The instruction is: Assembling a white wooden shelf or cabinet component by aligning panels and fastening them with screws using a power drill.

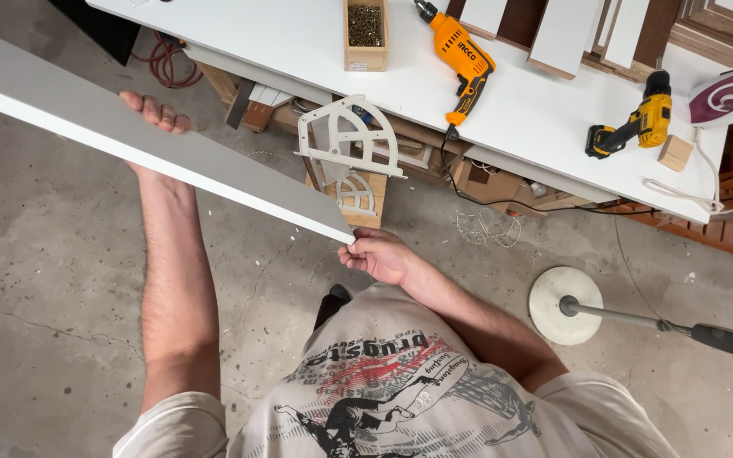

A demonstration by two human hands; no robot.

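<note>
I hold a long white board [112,127] level in front of me, running from the upper left down to the middle of the view. My left hand [156,119] reaches under it, with the fingertips curled over its far edge. My right hand [377,253] pinches the near corner of the board. The board hangs over the concrete floor, just short of the white workbench [299,42].
On the workbench lie an orange corded drill [464,55], a yellow cordless drill [634,127], a wooden box of screws [366,32], a small wood block [675,153] and a clothes iron [730,95]. A grey curved bracket [349,140] hangs below its edge. A fan base [565,305] stands on the floor at right.
</note>
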